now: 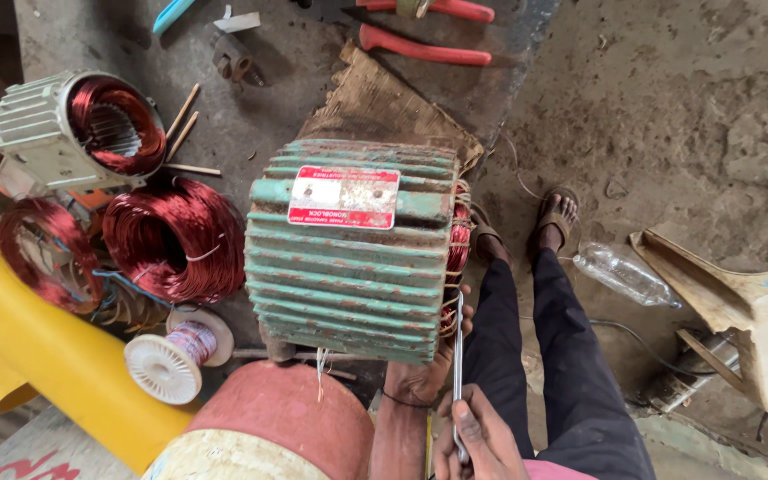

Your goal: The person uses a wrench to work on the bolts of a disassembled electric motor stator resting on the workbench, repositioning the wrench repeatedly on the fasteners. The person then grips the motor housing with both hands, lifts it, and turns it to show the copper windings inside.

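Motor-rewinding workshop: copper coils [175, 236], pliers [424, 49]

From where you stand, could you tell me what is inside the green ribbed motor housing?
Red copper windings show at the open right end of the green housing, where the left hand rests. Its ribbed shell hides everything deeper inside.

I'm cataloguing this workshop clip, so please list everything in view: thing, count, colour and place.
motor housing: 1, green, ribbed, centre.
label: 1, red and white, on the housing.
stator: 1, grey with red winding, upper left.
wire coils: 2, red, left of the housing.
spool: 1, white, lower left.
yellow sheet: 1, lower left.
drum: 1, red and cream, bottom centre.
pliers: 2 pairs, red handles, top.
sticks: 3, wooden, beside the stator.
bottle: 1, clear, on the floor at right.
sandals: 2, brown.
left hand: against the housing's end.
right hand: holds a thin metal tool.
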